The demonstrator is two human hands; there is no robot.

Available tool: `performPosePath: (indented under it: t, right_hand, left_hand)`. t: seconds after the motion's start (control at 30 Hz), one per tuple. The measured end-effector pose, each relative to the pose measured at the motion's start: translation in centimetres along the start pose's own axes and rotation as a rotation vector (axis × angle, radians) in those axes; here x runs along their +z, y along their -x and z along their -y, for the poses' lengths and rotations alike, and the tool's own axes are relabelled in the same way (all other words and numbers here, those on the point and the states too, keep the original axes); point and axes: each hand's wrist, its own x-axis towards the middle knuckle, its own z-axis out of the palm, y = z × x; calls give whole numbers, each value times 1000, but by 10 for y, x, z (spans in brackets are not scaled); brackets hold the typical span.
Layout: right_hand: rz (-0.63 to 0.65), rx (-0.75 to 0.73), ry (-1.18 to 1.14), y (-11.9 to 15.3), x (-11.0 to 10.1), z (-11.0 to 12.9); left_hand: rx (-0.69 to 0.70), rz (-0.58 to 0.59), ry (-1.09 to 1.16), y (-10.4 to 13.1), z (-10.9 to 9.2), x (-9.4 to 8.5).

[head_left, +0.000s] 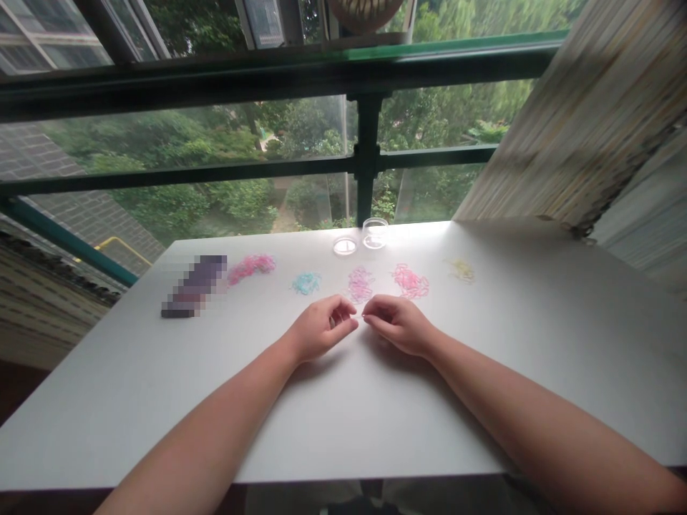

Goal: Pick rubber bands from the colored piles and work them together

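My left hand (320, 327) and my right hand (401, 323) meet fingertip to fingertip just above the middle of the table. Each has thumb and forefinger brought together in a pinch. A tiny pale piece seems to sit between the fingertips, too small to name. Just beyond them lies a heap of small purple plastic links (360, 282). Pink links (411, 280) are heaped past my right hand, and light-blue links (306, 283) past my left. A linked pink chain (252, 268) lies further left, and a small yellow heap (461, 270) further right.
At the back edge of the white table (322, 429) stand a clear round container (375, 234) and a shallow clear lid or dish (344, 246). A blurred-out dark object (196, 286) lies at the left. Behind are a green window railing (368, 143) and a curtain (569, 121).
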Motion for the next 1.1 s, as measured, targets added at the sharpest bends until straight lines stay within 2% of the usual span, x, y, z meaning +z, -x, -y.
performPosePath:
  t: [0.37,1.1]
  right_hand:
    - [16,-9,24,0,0,0]
    - [45,-16,30,1,-1,5]
  left_hand:
    - [26,-52,-29,-1,2,0]
    - [60,-44,-52,0,1,-1]
